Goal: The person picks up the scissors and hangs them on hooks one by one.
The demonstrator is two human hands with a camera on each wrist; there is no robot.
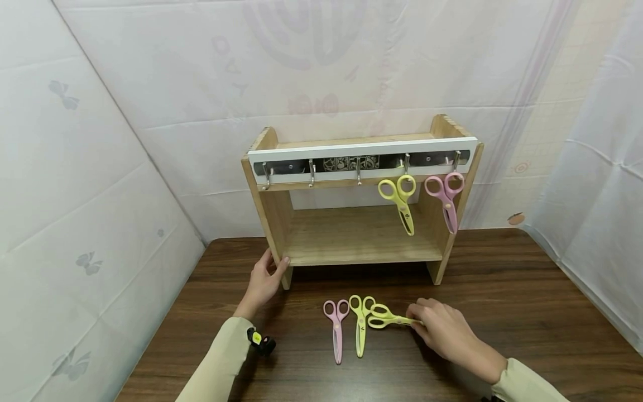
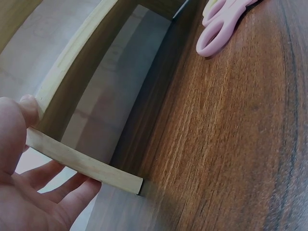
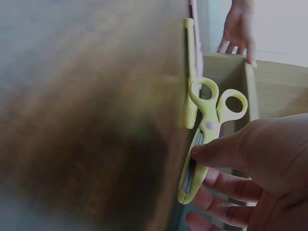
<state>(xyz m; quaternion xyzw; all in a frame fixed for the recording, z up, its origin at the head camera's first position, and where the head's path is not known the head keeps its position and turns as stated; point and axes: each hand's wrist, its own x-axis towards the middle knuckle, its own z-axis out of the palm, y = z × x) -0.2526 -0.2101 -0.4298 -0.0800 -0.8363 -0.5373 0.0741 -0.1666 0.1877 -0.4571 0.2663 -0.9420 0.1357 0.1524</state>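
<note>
My right hand pinches a pair of yellow scissors by the blade, thumb on one side and fingers on the other, handle loops pointing left. In the right wrist view those scissors stand out in front of the thumb. My left hand holds the lower left side of the wooden shelf, thumb at the front edge and fingers along the outer face. Between the hands lie pink scissors and another yellow pair on the table. The held scissors' loops are close beside that yellow pair.
A white rail with several metal hooks runs across the shelf's upper front. Yellow scissors and pink scissors hang from its two rightmost hooks. Patterned white cloth surrounds the dark wooden table.
</note>
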